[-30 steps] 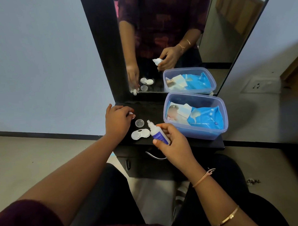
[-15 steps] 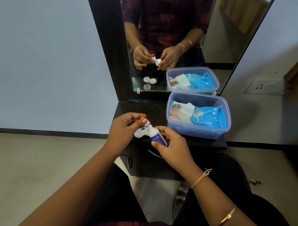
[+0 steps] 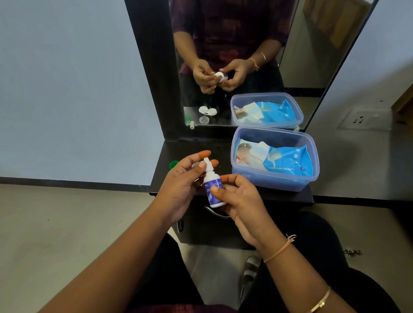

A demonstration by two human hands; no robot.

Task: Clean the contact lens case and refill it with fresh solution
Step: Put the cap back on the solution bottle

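Observation:
I hold a small white and blue solution bottle (image 3: pixel 213 187) upright above the front edge of the black shelf (image 3: pixel 163 167). My right hand (image 3: pixel 241 202) grips its body between thumb and fingers. The thumb and fingers of my left hand (image 3: pixel 182 183) pinch the white nozzle at its top. My left hand hides the white lens case on the shelf; only its reflection (image 3: pixel 207 110) shows in the mirror, open, with a clear lid beside it. A clear lid (image 3: pixel 194 165) peeks out behind my left fingers.
A green cap (image 3: pixel 173 164) lies at the shelf's left edge. A clear blue plastic box (image 3: pixel 275 185) holding a blue wipes pack fills the shelf's right half. The mirror (image 3: pixel 244 49) stands behind. A drawer handle sits below the shelf, and my knees are underneath.
My left hand left the shelf beside the lens case and came to the bottle's nozzle. Both hands raised the bottle upright and drew it toward me.

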